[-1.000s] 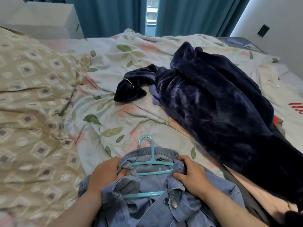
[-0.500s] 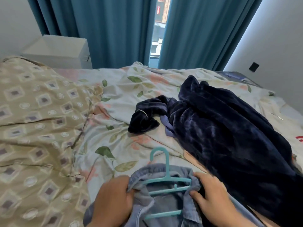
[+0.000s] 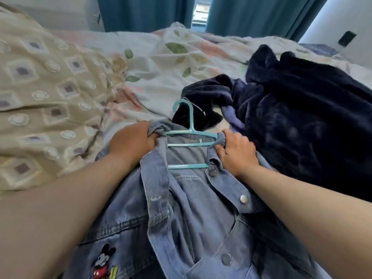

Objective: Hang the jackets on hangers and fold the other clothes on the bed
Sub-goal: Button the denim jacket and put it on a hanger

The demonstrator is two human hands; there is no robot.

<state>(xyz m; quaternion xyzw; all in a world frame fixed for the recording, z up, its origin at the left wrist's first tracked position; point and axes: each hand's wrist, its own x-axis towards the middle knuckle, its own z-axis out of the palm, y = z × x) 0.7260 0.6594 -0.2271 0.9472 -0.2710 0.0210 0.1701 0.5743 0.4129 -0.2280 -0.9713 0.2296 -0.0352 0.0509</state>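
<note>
Head view: both hands, left (image 3: 131, 140) and right (image 3: 234, 152), grip denim jacket (image 3: 193, 214) collar over teal hanger (image 3: 191, 135).

Both forearms are bare as far as they show; the left hand (image 3: 131, 140) and right hand (image 3: 235, 153) are bare too.

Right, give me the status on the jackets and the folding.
Done: the teal hanger sits inside the denim jacket, hook out past the collar. In hand: the left hand and right hand grip its collar at each shoulder, jacket front unbuttoned. Left: the navy velvet garment lies crumpled, unfolded, on the bed.
</note>
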